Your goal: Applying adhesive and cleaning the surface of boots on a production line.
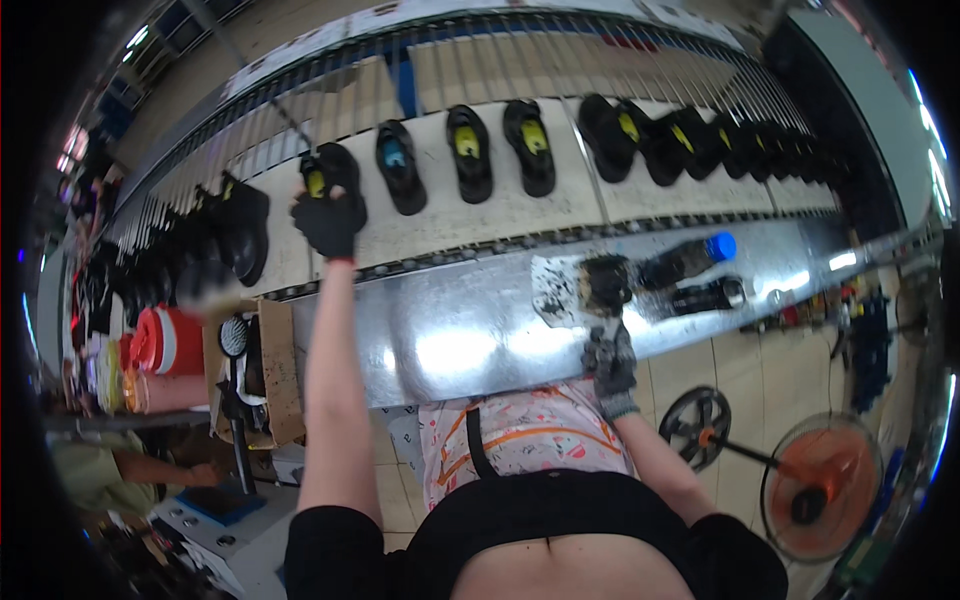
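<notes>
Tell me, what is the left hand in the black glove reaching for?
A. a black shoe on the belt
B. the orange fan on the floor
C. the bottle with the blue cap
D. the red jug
A: the gloved left hand is stretched out onto the belt and sits right on a black shoe with a yellow inside.

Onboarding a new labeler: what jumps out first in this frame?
A row of black shoes with yellow or blue insoles runs along the pale conveyor belt at the top. The gloved left hand reaches out to one black shoe there. The gloved right hand rests at the shiny metal bench.
</notes>
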Demonstrator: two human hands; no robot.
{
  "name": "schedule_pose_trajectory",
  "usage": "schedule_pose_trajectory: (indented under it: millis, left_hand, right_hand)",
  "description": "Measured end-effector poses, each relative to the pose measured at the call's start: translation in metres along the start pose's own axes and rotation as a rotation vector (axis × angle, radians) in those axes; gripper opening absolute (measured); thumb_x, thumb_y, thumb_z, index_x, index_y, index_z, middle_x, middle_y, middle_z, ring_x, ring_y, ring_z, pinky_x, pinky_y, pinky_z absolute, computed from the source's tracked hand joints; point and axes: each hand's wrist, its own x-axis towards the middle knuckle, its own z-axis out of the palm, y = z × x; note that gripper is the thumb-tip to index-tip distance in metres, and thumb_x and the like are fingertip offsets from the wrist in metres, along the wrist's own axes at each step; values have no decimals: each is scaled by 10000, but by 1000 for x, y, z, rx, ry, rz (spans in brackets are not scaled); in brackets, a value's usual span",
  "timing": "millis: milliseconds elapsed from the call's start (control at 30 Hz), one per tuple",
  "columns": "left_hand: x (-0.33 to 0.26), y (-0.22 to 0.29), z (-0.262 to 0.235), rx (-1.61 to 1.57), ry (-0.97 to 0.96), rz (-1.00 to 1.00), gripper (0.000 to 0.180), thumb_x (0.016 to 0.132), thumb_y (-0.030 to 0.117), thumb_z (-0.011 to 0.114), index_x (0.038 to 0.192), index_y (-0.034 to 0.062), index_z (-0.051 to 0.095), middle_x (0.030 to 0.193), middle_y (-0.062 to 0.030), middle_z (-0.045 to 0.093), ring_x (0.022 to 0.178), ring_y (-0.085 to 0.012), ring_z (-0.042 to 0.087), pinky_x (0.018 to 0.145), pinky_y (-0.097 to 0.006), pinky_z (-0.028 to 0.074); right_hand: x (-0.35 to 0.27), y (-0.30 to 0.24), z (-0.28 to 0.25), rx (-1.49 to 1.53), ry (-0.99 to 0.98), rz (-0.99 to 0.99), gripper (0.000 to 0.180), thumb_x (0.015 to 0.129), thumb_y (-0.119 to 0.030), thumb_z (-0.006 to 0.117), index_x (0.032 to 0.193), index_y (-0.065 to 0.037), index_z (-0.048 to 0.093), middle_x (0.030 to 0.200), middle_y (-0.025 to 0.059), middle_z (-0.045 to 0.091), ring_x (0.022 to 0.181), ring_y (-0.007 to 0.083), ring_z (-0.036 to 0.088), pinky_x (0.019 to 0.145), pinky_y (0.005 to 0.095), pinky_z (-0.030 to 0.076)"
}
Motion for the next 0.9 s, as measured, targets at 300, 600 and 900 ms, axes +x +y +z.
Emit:
schedule_pose_trajectory:
  millis: [300,600,900]
  left_hand:
    - [-231,108,-153,-1557,-1461,-485,491,954,435,413,1190,16,513,982,-54,642,984,-134,579,819,-284,442]
    - [-213,98,-154,-1781,-980,-1034,328,955,333,451,975,13,519,804,-89,595,742,-231,629,728,-330,493]
    - [-192,64,-171,-1125,-800,116,232,853,209,622,937,22,515,771,-126,585,699,-256,607,619,-316,466]
  right_hand:
    - [-28,-40,94,-602,-321,-83,731,852,-73,563,1444,-53,133,747,40,583,575,116,547,531,234,459]
    - [-51,-51,163,-82,-278,273,607,863,-192,602,1396,-176,312,870,37,592,694,120,549,505,216,432]
    - [-4,-66,139,-398,-463,161,414,914,-147,529,1298,-28,431,949,61,596,821,157,586,686,297,504]
